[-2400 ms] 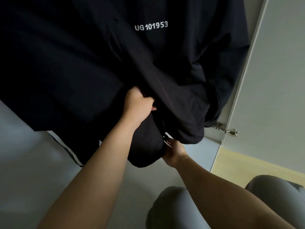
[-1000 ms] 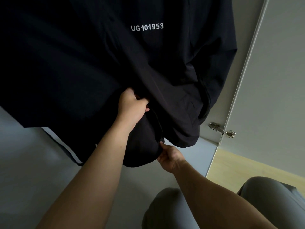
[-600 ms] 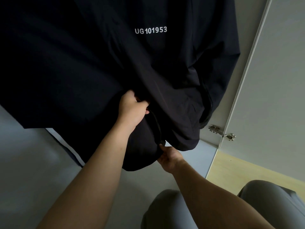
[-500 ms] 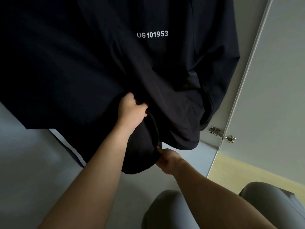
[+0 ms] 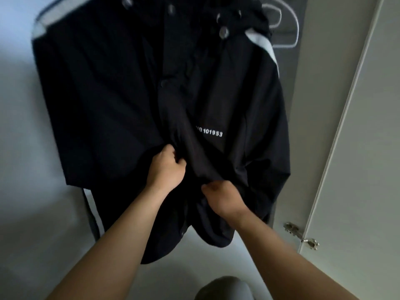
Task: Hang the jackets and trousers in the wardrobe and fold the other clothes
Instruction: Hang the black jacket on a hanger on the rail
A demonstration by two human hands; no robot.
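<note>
Both hands are gripping a black jacket [image 5: 238,100] hanging inside the wardrobe [image 5: 337,105]: the left hand [image 5: 165,169] is bunching its front, the right hand [image 5: 223,199] pinching fabric near the hem. Likely next: fastening or straightening, needing 2 aligned edges.

The hanging black jacket [image 5: 108,105] filled the middle of the wardrobe [image 5: 19,148]. Open room lay to its left and under its hem; at right, the door [image 5: 368,126] and its hinge [image 5: 302,236] crowded a narrow gap.
</note>
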